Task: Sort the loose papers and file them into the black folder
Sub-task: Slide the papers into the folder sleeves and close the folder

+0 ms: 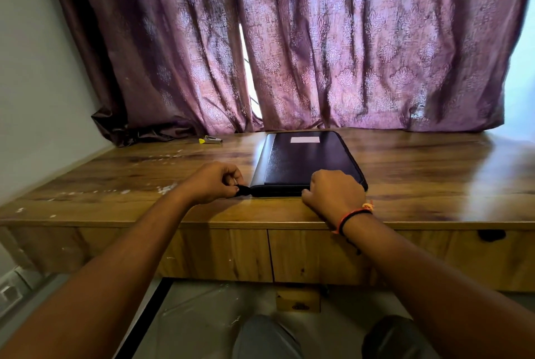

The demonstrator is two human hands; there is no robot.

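Pinching the zip tab (244, 190) with my left hand (212, 182), I grip the near edge of the shut black folder (307, 162), flat on the table (144, 173), with my curled right hand (333, 192). Zip step, I judge; next needs a steady pull along the edge.

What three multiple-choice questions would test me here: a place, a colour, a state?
1. Where does the stapler lie? A) on a chair B) far left on the table, near the curtain C) on the floor
2. What colour is the label on the black folder? A) whitish B) blue C) green
3. How is the folder? A) spread open B) closed, flat C) standing upright
Answers: B, it lies by the curtain hem; A, a pale patch on the cover; B, the cover lies shut, the left hand pinching its zip pull.
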